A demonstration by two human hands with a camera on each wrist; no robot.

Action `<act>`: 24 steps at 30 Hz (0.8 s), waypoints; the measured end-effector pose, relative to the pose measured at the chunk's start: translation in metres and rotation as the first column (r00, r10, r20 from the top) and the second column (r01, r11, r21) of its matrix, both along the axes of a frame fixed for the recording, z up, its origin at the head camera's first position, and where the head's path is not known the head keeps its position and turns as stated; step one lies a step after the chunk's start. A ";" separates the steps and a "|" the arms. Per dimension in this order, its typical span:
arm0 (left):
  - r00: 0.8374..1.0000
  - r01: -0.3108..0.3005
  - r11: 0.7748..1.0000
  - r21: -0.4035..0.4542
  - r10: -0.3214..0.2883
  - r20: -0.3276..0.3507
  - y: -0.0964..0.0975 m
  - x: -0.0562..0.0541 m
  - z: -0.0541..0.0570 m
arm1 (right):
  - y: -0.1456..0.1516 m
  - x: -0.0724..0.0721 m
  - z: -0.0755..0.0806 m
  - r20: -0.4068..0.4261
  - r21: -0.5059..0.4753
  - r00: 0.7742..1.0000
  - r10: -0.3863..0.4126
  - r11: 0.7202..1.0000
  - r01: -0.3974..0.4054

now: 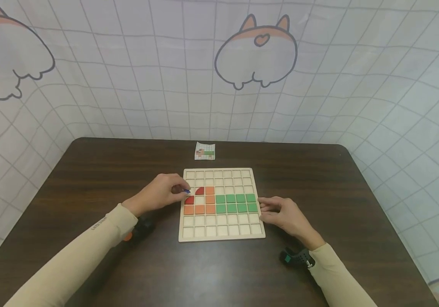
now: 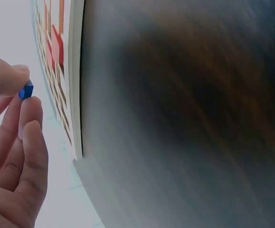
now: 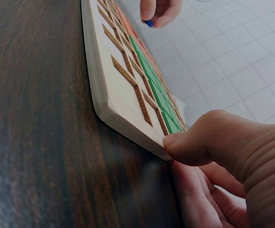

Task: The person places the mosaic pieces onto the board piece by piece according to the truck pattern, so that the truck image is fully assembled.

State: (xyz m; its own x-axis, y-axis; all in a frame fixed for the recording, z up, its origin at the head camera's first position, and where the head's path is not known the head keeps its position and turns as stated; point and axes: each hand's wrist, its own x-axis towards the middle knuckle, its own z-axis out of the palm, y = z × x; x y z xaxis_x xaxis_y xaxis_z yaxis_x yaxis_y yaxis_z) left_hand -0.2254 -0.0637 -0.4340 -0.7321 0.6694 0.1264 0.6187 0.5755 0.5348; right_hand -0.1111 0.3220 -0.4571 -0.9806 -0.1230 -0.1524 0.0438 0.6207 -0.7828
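Observation:
A pale wooden grid board (image 1: 211, 230) lies flat on the dark table. Between its thumb and fingertips my left hand (image 1: 161, 189) pinches a small blue piece (image 2: 26, 90), held just above the board's left side. Close by in the grid are two red pieces (image 1: 200, 191) with a rounded edge and several orange squares (image 1: 210, 209). Two rows of green squares (image 1: 236, 203) fill cells toward the right. My right hand (image 1: 286, 213) grips the board's right edge, its thumb (image 3: 190, 145) on the rim and the other fingers lower down.
Behind the board a small paper card (image 1: 205, 151) with a coloured grid picture lies on the table (image 1: 219, 277). Cloth with a grid pattern (image 1: 188, 76) hangs around the back and sides. Dark wrist devices (image 1: 292, 257) sit below both wrists.

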 end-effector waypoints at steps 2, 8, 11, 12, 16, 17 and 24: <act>1.000 0.014 1.000 0.000 -0.014 0.006 0.004 0.001 -0.001 | 0.000 0.000 0.000 0.000 -0.002 1.000 0.001 1.000 -0.001; 0.998 0.046 0.999 0.000 -0.046 0.033 0.015 0.001 -0.004 | 0.000 0.000 0.000 -0.002 -0.008 1.000 0.007 1.000 -0.007; 0.997 0.059 0.998 -0.001 -0.059 0.042 0.020 0.001 -0.006 | 0.001 0.000 -0.001 -0.004 -0.014 1.000 0.012 1.000 -0.012; 0.997 0.061 0.998 -0.002 -0.060 0.045 0.021 0.001 -0.006 | 0.001 0.000 -0.001 -0.006 -0.014 1.000 0.012 1.000 -0.012; 0.996 0.070 0.998 -0.004 -0.070 0.055 0.027 0.002 -0.007 | 0.001 -0.001 -0.001 -0.010 -0.009 1.000 0.013 1.000 -0.013; 0.996 0.069 0.998 -0.003 -0.068 0.060 0.028 0.002 -0.007 | 0.001 -0.001 -0.001 -0.011 -0.007 1.000 0.012 1.000 -0.012; 0.994 0.081 0.996 0.022 -0.083 0.072 0.033 0.001 -0.009 | 0.001 -0.001 -0.002 -0.008 0.003 1.000 0.003 1.000 -0.003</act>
State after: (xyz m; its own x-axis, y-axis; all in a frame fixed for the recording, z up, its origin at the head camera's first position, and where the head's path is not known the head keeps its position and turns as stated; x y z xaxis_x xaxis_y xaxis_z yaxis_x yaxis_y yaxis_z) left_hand -0.2241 -0.0310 -0.4433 -0.6826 0.7255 0.0882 0.6225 0.5140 0.5902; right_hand -0.1125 0.3232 -0.4591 -0.9815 -0.1251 -0.1450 0.0360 0.6234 -0.7811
